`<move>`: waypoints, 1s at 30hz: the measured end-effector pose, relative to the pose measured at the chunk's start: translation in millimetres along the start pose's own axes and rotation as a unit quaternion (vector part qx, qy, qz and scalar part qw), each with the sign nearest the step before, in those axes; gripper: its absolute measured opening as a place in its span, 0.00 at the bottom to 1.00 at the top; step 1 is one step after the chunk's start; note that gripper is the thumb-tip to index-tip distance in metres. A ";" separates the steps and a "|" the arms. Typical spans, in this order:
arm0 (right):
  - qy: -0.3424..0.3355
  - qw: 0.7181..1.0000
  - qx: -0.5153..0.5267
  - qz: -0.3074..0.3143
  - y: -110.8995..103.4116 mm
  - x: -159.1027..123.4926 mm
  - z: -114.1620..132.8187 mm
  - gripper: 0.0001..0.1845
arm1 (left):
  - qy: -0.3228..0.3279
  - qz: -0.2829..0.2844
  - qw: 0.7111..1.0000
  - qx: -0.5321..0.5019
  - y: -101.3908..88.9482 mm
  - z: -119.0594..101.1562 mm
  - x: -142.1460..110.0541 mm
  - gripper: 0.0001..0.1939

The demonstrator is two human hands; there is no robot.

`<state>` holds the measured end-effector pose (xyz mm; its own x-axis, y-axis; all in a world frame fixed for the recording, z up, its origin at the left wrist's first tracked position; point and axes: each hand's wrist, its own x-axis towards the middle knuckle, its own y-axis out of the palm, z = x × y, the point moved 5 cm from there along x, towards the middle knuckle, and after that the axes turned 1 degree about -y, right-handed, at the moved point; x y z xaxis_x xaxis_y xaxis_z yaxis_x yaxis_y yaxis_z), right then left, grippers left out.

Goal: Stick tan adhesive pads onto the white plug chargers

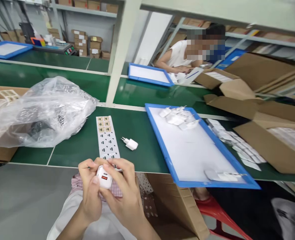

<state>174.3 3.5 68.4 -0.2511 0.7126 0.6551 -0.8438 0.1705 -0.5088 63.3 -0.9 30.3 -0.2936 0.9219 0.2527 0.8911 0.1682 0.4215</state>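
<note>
Between my left hand point(91, 190) and my right hand point(123, 186) is a white charger plug point(104, 182), its port face with an orange USB slot turned up toward me. Fingers of both hands pinch its edges, just in front of the bench's near edge. Right behind my fingertips lies a sticker sheet point(109, 143) with gold-backed labels left at its far end and small dark cutouts below. Another white charger plug point(131, 144) rests on its side on the green bench, prongs pointing left.
At right, a blue-rimmed tray point(159, 143) bears a pile of chargers point(179, 117) and more near its front. White packs point(237, 143) and open cartons point(269, 133) lie beyond. A plastic bag point(59, 110) bulges at left. A co-worker point(177, 56) sits across; an open carton point(177, 210) stands below.
</note>
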 end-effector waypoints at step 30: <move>0.283 0.947 -0.151 0.033 -4.3 -46.8 -159.7 0.23 | 0.060 0.220 0.849 0.477 11.0 100.5 51.4 0.18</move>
<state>265.5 78.1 -49.3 0.0673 0.9645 0.2555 -0.6391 0.2383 -0.7312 92.8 83.4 -39.6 0.1572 0.9361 0.3148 0.7823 0.0765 -0.6182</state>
